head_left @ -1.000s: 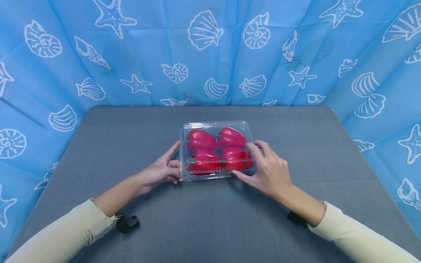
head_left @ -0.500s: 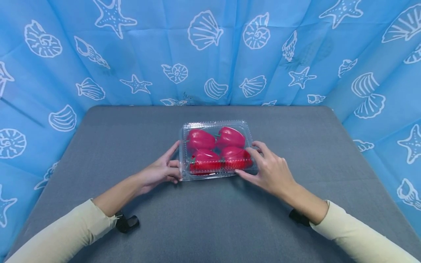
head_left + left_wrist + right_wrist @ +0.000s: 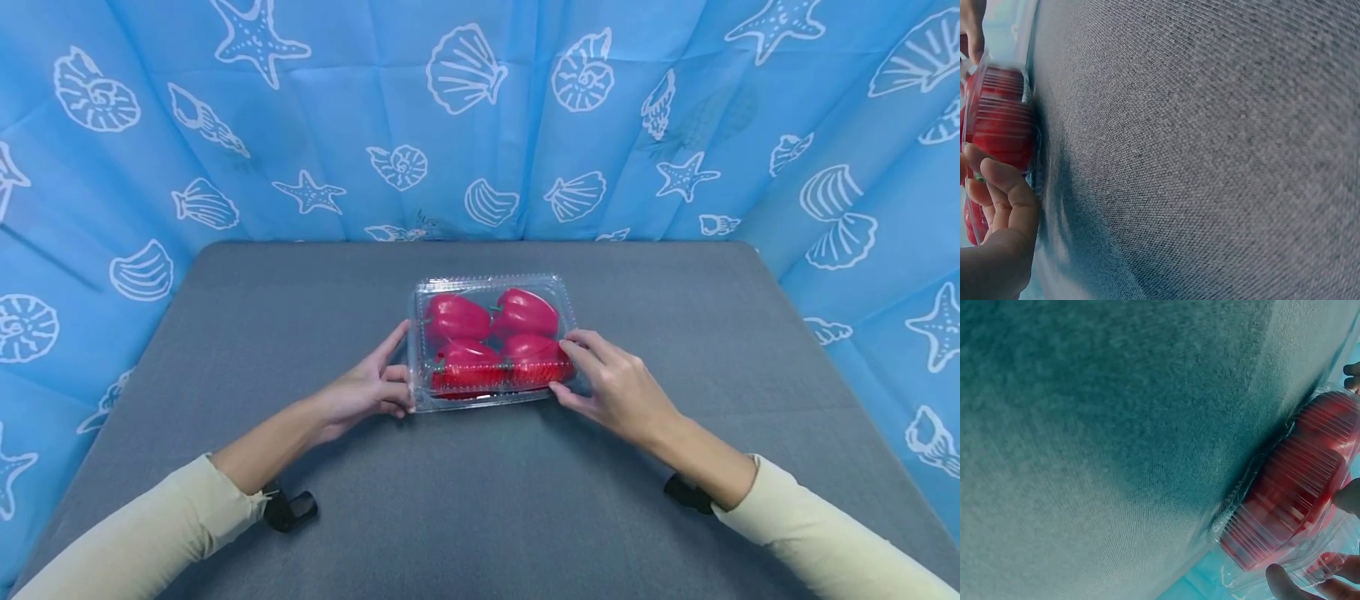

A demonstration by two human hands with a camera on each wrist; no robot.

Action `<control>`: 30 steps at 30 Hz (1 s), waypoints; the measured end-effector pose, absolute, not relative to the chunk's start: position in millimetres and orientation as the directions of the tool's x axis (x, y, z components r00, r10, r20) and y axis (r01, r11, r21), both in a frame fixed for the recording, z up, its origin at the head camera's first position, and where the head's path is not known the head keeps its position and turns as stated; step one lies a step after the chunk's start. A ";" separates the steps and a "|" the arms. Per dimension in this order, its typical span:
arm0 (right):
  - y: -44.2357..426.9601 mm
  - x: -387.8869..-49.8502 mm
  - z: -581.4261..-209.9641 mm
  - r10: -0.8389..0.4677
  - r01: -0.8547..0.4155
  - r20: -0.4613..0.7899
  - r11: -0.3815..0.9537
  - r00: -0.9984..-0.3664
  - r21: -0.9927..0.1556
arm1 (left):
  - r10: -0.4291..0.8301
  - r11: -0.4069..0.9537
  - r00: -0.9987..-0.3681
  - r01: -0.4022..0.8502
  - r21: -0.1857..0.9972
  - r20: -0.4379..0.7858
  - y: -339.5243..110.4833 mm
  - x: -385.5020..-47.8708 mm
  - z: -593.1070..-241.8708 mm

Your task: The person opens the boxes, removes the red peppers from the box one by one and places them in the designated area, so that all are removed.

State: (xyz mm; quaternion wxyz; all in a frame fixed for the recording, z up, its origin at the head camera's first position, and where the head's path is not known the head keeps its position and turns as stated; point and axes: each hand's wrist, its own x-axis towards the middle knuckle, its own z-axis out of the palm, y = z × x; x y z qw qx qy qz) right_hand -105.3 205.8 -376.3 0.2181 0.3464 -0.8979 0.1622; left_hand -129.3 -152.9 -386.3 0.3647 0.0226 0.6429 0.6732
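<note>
Peppers (image 3: 527, 313) lie inside a clear container (image 3: 491, 284), the left hand (image 3: 366, 392) touching its left side, fingers (image 3: 391, 342) apart, the right hand (image 3: 621, 385) pinching its near right corner.

Four red peppers (image 3: 528, 312), two in the back row and two in the front. At least three green stems (image 3: 439, 365) among them. Just one clear plastic box (image 3: 480, 404). One left hand (image 3: 367, 387) and one right hand (image 3: 618, 387); comes to two in all. Two pale sleeves (image 3: 150, 525). Two black wrist pieces (image 3: 279, 510). A single gray table (image 3: 465, 492). On the blue curtain (image 3: 480, 142), at least six white starfish (image 3: 688, 177), counting those cut off by an edge, and well over a dozen white shells (image 3: 468, 70), exact tally unclear.
</note>
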 end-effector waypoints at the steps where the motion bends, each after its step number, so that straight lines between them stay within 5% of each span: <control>1: 206.3 -105.5 -376.0 -0.554 -0.696 0.502 0.704 -0.664 -0.144 | 0.521 0.092 -0.732 -0.463 0.882 -0.439 -153.2 -129.3 -385.9; 30: 208.8 -101.7 -372.7 -0.562 -0.688 0.425 0.681 -0.710 -0.250 | 0.499 0.092 -0.744 -0.464 0.881 -0.444 -151.4 -129.4 -384.6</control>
